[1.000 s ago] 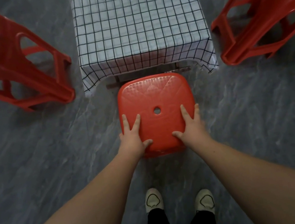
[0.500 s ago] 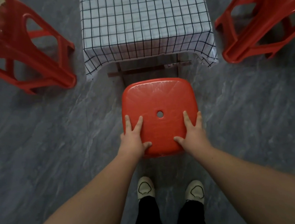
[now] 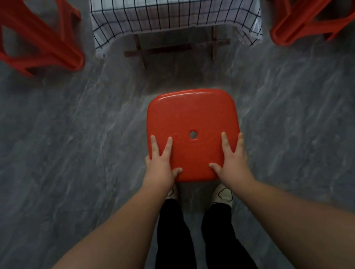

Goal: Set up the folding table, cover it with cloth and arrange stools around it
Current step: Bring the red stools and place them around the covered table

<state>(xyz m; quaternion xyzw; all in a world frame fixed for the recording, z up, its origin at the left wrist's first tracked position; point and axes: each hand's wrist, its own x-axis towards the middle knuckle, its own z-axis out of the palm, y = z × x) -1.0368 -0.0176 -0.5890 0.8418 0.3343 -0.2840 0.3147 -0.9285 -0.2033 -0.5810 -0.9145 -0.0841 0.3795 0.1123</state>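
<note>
Left hand (image 3: pixel 162 166) and right hand (image 3: pixel 234 159) lie flat, fingers spread, on the near corners of the glossy red square plastic stool (image 3: pixel 191 119) with a centre hole. It stands on grey veined stone floor (image 3: pixel 62 148). Beyond the stool, apart: folding table under white black-grid cloth (image 3: pixel 173 3). Beyond-left red plastic stool (image 3: pixel 26 39); beyond-right red plastic stool (image 3: pixel 317 5).

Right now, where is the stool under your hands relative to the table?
In the head view, the red stool is centre frame, just beyond the person's shoes, with a stretch of grey floor between it and the cloth-covered table ahead.
</note>
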